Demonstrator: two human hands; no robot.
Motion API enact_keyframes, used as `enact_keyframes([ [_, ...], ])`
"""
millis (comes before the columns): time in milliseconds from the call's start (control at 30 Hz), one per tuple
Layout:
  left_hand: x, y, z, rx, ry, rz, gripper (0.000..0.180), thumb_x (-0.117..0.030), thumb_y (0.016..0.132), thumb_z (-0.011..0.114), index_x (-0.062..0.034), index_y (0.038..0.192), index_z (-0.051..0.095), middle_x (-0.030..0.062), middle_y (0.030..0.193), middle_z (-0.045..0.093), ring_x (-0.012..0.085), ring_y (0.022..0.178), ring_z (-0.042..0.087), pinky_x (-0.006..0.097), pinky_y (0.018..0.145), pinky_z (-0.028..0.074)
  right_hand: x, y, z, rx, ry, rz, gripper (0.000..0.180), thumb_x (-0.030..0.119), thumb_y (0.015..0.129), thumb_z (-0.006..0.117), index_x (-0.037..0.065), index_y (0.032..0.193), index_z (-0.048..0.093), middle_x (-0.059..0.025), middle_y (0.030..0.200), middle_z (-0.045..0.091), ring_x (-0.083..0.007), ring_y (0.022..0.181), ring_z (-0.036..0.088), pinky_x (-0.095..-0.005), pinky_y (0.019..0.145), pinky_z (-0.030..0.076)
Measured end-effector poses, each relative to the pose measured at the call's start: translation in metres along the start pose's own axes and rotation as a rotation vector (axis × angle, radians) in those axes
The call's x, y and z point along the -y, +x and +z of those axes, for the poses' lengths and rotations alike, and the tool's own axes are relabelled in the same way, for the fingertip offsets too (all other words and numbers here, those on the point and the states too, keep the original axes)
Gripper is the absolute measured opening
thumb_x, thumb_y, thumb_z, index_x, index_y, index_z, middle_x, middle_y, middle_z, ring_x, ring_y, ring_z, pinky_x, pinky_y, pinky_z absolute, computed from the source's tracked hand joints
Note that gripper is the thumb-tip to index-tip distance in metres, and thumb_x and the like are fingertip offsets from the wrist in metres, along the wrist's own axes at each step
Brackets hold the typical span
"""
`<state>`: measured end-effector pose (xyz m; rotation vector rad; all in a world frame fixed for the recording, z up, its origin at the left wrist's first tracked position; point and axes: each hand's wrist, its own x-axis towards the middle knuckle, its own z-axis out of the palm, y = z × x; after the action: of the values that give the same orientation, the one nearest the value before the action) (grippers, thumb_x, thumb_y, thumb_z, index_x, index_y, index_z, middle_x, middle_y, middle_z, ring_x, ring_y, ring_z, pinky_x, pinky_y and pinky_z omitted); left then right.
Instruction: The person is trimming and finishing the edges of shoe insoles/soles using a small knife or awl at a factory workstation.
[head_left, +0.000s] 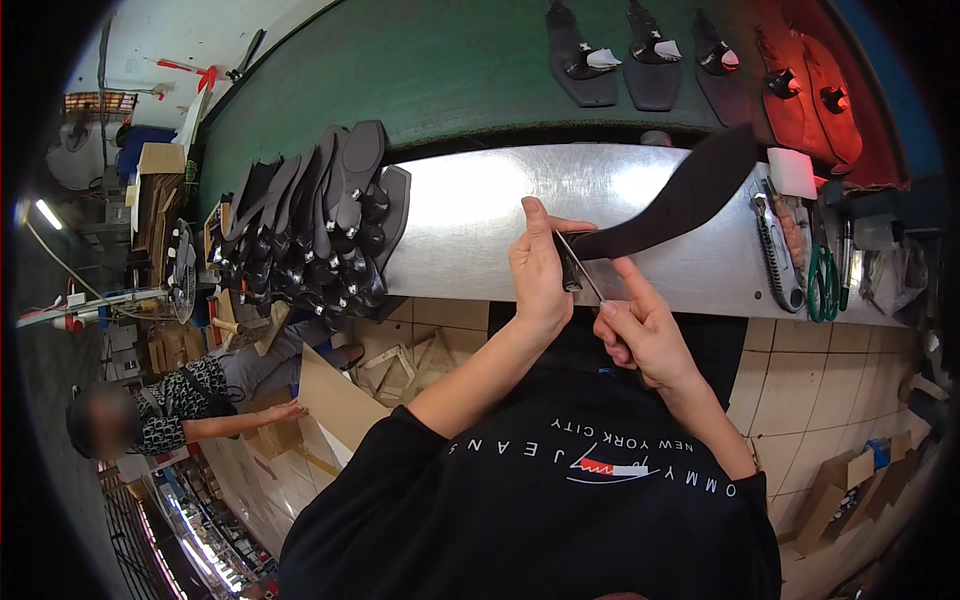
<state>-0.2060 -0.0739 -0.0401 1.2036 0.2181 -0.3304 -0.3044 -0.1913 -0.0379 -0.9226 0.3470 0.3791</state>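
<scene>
My left hand [540, 268] grips one end of a black sandal [680, 205], thumb up, over the metal table. The sole's other end rises toward the upper right. In my right hand [648, 335] a thin pointed metal tool [582, 270] is pinched, its tip at the sandal's end beside my left palm. Its exact kind is not clear. My right index finger reaches up to the sole's underside. A small dark shiny part of the sandal shows by my left palm; my fingers hide the rest.
A pile of black sandals [315, 215] lies on the metal table [460, 190] to the left. On the right are a box cutter [780, 255], green-handled scissors [822, 280] and a white block [793, 174]. More sandals [655, 70] lie on the green surface [440, 80]. A person [190, 400] sits at left.
</scene>
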Motion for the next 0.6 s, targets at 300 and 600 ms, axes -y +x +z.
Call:
enact_keyframes([
  [300, 0.0, 0.0, -0.004, 0.103, 0.117, 0.133, 0.076, -0.058, 0.1, 0.028, 0.0015, 0.071, 0.065, 0.0091, 0.069, 0.066, 0.013, 0.065, 0.06, 0.025, 0.066, 0.048, 0.019, -0.002, -0.009, 0.06, 0.377, 0.025, 0.035, 0.016, 0.098, 0.052, 0.004, 0.13, 0.046, -0.0034, 0.066, 0.049, -0.0059, 0.047, 0.04, -0.018, 0.039, 0.029],
  [600, -0.015, -0.005, 0.0, 0.066, 0.215, 0.252, 0.099, -0.074, 0.091, 0.002, 0.0007, 0.069, 0.064, 0.0097, 0.069, 0.064, 0.0156, 0.067, 0.058, 0.024, 0.071, 0.047, 0.006, 0.002, -0.002, -0.389, -1.167, -0.922, 0.01, -0.001, 0.084, 0.062, 0.0, 0.093, 0.062, -0.0145, 0.079, 0.063, -0.0317, 0.067, 0.062, -0.0366, 0.059, 0.049],
])
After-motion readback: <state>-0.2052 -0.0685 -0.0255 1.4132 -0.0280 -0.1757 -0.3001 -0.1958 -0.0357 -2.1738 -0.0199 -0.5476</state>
